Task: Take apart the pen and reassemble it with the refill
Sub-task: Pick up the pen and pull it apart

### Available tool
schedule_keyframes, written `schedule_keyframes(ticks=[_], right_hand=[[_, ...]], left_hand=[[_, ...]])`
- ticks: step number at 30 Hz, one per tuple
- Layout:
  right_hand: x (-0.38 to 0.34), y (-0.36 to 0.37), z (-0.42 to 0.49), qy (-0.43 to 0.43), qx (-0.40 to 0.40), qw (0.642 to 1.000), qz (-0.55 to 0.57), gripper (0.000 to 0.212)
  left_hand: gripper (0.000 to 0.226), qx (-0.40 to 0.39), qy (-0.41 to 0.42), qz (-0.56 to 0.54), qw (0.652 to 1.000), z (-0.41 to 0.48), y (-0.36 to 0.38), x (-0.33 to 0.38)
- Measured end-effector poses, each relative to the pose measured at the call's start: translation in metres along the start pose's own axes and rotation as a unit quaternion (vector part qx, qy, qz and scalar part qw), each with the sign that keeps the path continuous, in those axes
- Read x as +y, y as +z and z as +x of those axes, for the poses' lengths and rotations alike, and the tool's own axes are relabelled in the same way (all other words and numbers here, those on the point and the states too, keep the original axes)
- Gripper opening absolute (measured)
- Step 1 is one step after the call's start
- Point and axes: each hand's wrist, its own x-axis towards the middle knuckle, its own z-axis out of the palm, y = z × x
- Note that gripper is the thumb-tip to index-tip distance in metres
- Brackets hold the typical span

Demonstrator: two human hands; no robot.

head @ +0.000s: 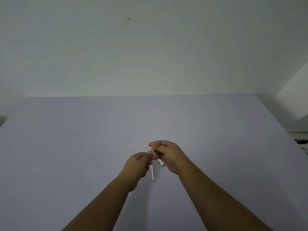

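Observation:
Both hands meet above the middle of a lilac table (83, 147). My left hand (138, 164) pinches the top of a thin white tube (152, 172), which hangs down toward me from the fingers. My right hand (168, 155) is closed around a second pen piece (161, 162), a pale barrel with a dark open end that pokes out below the palm. A thin metal tip (159, 141) sticks up above the right fingers. The fingertips of the two hands touch, and the fingers hide where the parts meet.
A plain white wall (150, 47) rises behind the table's far edge. At the right edge, beyond the table, a white ledge with a dark object (302, 139) shows partly.

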Motion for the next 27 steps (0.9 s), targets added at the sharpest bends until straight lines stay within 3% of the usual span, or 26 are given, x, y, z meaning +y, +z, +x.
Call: schedule_keyframes(ticks=[4,8,13,16,18,22,25,27], right_hand=[[-0.005,-0.004,-0.005,0.049,0.028,0.997,-0.057,0.024],[-0.008,-0.004,-0.01,0.013,-0.012,1.0,0.005,0.007],[-0.009,0.006,-0.015,0.035,0.024,0.997,-0.06,0.023],[-0.009,0.007,-0.017,0.013,-0.002,1.0,-0.002,0.005],[-0.01,0.007,-0.019,0.013,-0.006,1.0,0.018,0.004],[-0.01,0.008,-0.021,0.044,0.053,0.995,-0.071,0.025],[-0.013,0.005,-0.024,0.026,0.026,0.999,-0.021,0.006],[-0.015,0.004,-0.025,0.024,0.01,1.0,0.007,0.005]], left_hand=[[0.035,0.043,0.027,0.063,0.997,-0.006,0.0,0.001],[0.034,0.059,0.042,0.086,0.994,-0.011,-0.001,0.001],[0.032,0.066,0.06,0.114,0.989,-0.016,-0.002,0.003],[0.032,0.07,0.067,0.119,0.988,-0.019,-0.002,0.004],[0.032,0.073,0.074,0.127,0.986,-0.021,-0.003,0.004],[0.031,0.073,0.083,0.138,0.984,-0.024,-0.001,0.005],[0.031,0.073,0.084,0.141,0.984,-0.026,0.001,0.004],[0.031,0.075,0.087,0.144,0.983,-0.027,0.001,0.005]])
